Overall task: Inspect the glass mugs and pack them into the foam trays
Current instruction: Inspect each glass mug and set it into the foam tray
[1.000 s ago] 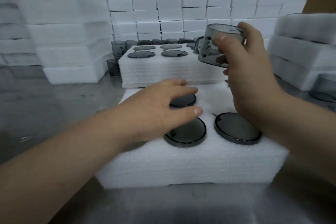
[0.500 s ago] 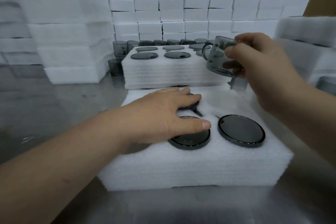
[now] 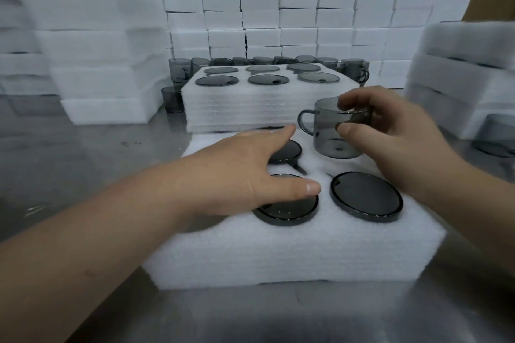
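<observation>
Three packed mugs (image 3: 366, 196) show in the tray (image 3: 278, 253). Right hand (image 3: 395, 147) grips a fourth mug (image 3: 324, 138) upright, handle pointing frame-left, just above the tray's upper-right corner; free slot likely straight below. Left hand (image 3: 245, 175) lies open, flat on the tray's left side.

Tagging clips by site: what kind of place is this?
Likely a glassware packing station: white foam blocks stacked along the wall, loose grey glass mugs behind a filled foam tray, a steel worktable.
</observation>
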Action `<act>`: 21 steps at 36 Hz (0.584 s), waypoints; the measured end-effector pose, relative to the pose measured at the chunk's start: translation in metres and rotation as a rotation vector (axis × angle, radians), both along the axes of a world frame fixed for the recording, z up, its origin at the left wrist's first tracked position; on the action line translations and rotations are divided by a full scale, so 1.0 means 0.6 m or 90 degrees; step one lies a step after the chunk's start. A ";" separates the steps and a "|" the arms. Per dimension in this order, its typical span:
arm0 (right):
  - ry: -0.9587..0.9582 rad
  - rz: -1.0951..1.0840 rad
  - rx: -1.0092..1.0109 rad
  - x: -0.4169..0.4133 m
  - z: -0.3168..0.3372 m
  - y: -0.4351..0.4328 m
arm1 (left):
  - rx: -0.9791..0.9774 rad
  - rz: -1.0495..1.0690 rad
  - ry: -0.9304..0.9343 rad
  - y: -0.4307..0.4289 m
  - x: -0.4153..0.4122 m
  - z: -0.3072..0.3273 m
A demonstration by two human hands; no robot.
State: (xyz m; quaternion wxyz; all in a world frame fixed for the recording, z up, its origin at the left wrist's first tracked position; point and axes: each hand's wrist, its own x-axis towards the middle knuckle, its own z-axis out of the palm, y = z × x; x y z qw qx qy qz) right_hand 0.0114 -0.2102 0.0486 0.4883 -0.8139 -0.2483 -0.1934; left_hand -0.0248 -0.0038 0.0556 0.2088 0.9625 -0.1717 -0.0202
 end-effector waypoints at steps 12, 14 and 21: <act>0.026 -0.032 -0.045 -0.003 -0.001 -0.003 | -0.009 -0.005 0.008 -0.003 -0.006 0.006; 0.009 -0.059 -0.074 -0.006 0.003 -0.004 | -0.007 -0.004 0.007 -0.004 -0.006 0.005; -0.033 -0.098 -0.199 -0.014 0.011 -0.001 | -0.026 -0.006 0.008 -0.006 -0.009 0.007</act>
